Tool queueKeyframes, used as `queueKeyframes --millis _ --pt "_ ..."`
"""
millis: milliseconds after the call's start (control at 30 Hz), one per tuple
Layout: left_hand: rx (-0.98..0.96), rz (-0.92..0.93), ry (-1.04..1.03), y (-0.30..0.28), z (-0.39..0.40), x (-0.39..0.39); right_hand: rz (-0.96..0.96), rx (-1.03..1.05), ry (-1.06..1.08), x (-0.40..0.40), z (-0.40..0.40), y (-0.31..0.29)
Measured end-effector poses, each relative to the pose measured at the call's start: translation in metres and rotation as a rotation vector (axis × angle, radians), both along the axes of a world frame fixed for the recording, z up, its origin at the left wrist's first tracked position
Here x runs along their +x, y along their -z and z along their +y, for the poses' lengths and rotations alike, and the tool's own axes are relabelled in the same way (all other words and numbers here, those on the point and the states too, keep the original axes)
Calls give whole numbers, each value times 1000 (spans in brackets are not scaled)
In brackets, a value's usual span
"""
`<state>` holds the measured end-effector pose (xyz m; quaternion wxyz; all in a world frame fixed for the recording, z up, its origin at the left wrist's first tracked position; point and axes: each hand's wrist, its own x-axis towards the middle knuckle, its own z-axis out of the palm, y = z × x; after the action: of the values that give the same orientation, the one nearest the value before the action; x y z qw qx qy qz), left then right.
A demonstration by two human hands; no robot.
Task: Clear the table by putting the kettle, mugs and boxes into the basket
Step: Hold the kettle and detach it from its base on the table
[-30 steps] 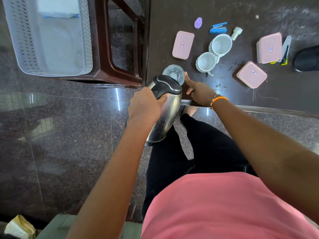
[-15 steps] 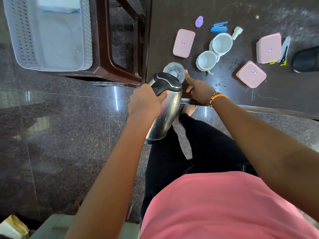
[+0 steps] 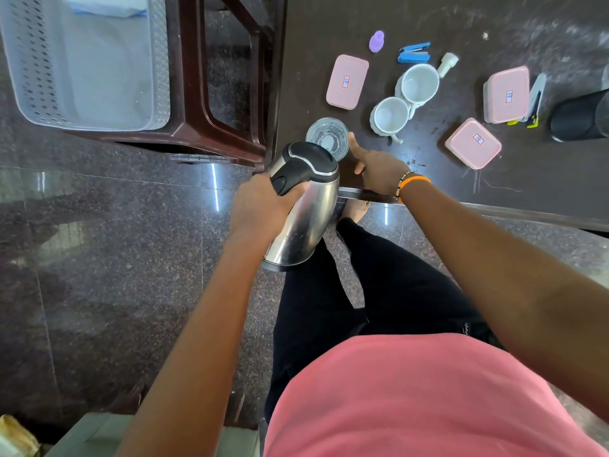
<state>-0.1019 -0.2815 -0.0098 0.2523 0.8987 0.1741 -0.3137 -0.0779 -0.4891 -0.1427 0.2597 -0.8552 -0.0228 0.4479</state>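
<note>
**Kettle Held at Table Edge, Basket to the Left**

While the left hand grips the black handle of the steel kettle, its fingers curled round it, the kettle hangs tilted off the near edge of the dark table, above the floor. The right hand rests on the table just beside the kettle lid, fingers loosely extended and holding nothing, thumb next to a clear glass. Beyond the glass, two white mugs stand touching each other. Three pink boxes lie closed on the table: one left of the mugs, one to the right near the front, one farther right. Behind the mugs lie a blue stapler and a purple object. Far left, the white basket sits on a brown stool, well apart from the kettle.
</note>
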Motion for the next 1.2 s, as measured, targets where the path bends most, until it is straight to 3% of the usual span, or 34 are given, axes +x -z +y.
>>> queueKeyframes --millis 200,400,533,733,900,1033,1200 --pt "-81 -13 -112 8 9 -18 -19 -102 -108 4 1 -10" --pt "-151 -84 -184 5 27 -36 21 -88 -56 5 7 -14" --pt "-241 -172 -198 0 40 -47 -97 -97 -28 4 16 -25" --pt "-352 -260 -336 -9 65 -50 -320 35 74 11 53 -48" --pt "-434 -406 -598 -33 86 -41 -451 201 135 36 99 -70" --pt "-510 -568 -732 -48 111 -28 -457 262 121 63 140 -83" --pt "-426 -736 -844 -58 160 4 -491 309 96 103 195 -92"
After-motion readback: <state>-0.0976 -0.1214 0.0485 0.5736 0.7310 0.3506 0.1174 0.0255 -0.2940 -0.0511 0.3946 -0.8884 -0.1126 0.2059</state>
